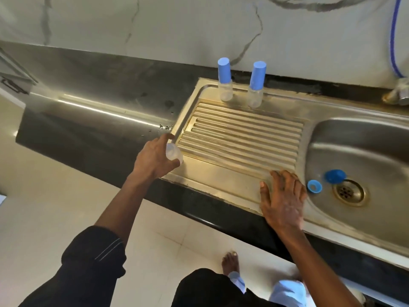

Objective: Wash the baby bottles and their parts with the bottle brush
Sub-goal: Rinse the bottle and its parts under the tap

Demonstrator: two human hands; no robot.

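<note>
My left hand (155,157) grips a small clear bottle body (173,152) at the left edge of the steel drainboard (243,134). Flat on the drainboard's front right corner rests my right hand (282,199), fingers spread and holding nothing. Two clear baby bottles with blue caps stand upright at the back of the drainboard, one on the left (224,79) and one on the right (256,85). In the sink basin (354,147) lie a blue collar ring (314,186) and a blue cap (335,175), both close to the drain (349,192). No bottle brush is in view.
Dark stone counter (99,107) stretches left of the sink, with water drops near the drainboard edge. A tap base (397,94) and a blue hose (392,36) sit at the back right against the marble wall. My bare foot (230,262) stands on the tiled floor below.
</note>
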